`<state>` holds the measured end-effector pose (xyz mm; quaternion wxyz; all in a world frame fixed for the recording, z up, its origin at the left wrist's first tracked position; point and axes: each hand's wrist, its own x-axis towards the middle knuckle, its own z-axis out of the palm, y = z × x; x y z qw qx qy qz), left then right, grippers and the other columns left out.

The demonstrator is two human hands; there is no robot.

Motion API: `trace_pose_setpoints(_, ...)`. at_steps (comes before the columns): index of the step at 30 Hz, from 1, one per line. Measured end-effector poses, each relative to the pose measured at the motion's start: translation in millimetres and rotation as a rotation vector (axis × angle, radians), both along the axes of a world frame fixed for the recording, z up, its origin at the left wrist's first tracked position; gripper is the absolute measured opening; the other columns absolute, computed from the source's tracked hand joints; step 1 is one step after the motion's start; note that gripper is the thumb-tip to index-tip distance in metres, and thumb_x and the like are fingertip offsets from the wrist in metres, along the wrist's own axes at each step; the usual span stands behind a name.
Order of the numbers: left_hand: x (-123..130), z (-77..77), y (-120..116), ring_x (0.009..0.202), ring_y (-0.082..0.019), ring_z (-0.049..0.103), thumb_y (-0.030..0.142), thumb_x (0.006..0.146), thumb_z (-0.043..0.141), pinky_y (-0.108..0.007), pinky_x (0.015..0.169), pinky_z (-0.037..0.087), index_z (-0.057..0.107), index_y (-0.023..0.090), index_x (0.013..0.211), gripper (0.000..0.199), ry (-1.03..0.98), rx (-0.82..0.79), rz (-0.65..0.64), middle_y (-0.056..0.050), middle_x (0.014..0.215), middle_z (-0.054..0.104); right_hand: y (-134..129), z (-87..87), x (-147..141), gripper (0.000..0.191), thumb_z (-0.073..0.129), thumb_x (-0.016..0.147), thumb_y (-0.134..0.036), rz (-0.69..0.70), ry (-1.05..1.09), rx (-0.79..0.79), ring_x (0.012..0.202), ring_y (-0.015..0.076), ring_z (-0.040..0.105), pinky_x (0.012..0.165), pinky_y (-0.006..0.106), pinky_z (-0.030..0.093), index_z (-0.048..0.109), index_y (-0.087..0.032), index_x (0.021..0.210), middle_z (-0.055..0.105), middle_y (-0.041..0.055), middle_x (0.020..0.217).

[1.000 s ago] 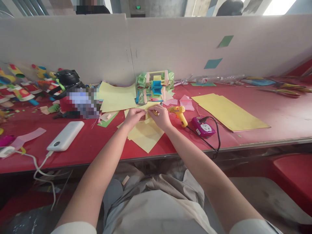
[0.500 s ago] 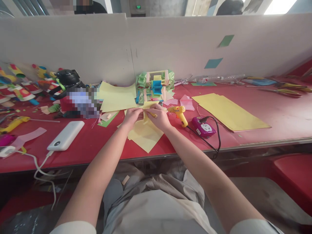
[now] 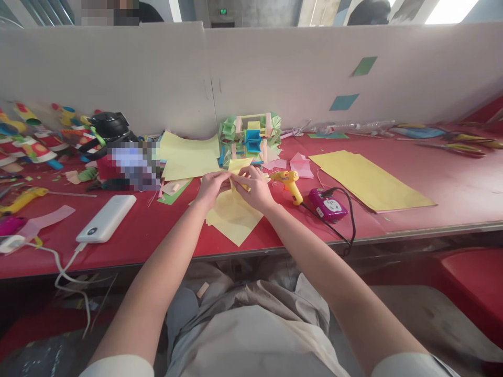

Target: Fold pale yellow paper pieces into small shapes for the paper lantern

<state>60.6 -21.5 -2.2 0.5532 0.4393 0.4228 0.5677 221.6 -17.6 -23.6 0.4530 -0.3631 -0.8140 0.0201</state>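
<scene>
Between my two hands is a small folded yellow paper (image 3: 240,165), raised above flat yellow sheets (image 3: 238,225) at the table's front. My left hand (image 3: 213,187) pinches its left side, fingertips together. My right hand (image 3: 254,188) grips the right side with bent fingers, its fingertips close to those of my left hand. The fingers hide part of the paper. Just beyond the hands stands a green, pink and blue paper model (image 3: 252,140). A yellow glue gun (image 3: 291,184) lies right of my right hand.
On the right are a purple power socket (image 3: 328,205) with a black cable and large yellow sheets (image 3: 373,180). A white power bank (image 3: 107,219), a black-lidded bottle (image 3: 110,128) and paper figures (image 3: 35,149) lie left. A partition (image 3: 275,73) rises behind.
The folded yellow paper has shifted and tilted slightly between my hands. The fingers of my right hand have lifted and bent a little. Behind the partition, a person has moved slightly left.
</scene>
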Motion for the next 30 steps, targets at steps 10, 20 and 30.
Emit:
trace_pose_setpoints(10, -8.7, -7.6, 9.8, 0.072, -0.017, 0.065, 0.038, 0.072, 0.071, -0.030, 0.075, 0.054, 0.068, 0.015, 0.078, 0.023, 0.099, 0.171, 0.185, -0.002, 0.071, 0.067, 0.9, -1.6, -0.7, 0.025, 0.054, 0.094, -0.038, -0.006, 0.123, -0.057, 0.106, 0.0257, 0.053, 0.094, 0.046, 0.046, 0.077, -0.028, 0.099, 0.058, 0.0099, 0.113)
trace_pose_setpoints(20, -5.1, -7.1, 7.7, 0.080, -0.017, 0.064, 0.045, 0.075, 0.069, -0.028, 0.083, 0.053, 0.066, 0.017, 0.078, 0.028, 0.192, 0.332, 0.174, -0.003, 0.078, 0.066, 10.1, -1.6, 0.4, 0.045, 0.071, 0.076, -0.055, -0.004, 0.671, -0.516, 0.096, 0.0212, 0.065, 0.079, 0.036, 0.056, 0.061, -0.020, 0.102, 0.066, 0.0105, 0.107)
trace_pose_setpoints(30, -5.2, -0.2, 4.4, 0.078, -0.017, 0.064, 0.039, 0.070, 0.072, -0.031, 0.081, 0.055, 0.066, 0.017, 0.074, 0.024, 0.114, 0.192, 0.146, -0.002, 0.076, 0.065, 10.0, 0.0, 1.8, 0.045, 0.080, 0.064, -0.053, 0.224, 0.706, -0.749, 0.075, 0.0187, 0.069, 0.070, 0.035, 0.058, 0.062, -0.020, 0.090, 0.073, 0.0052, 0.083)
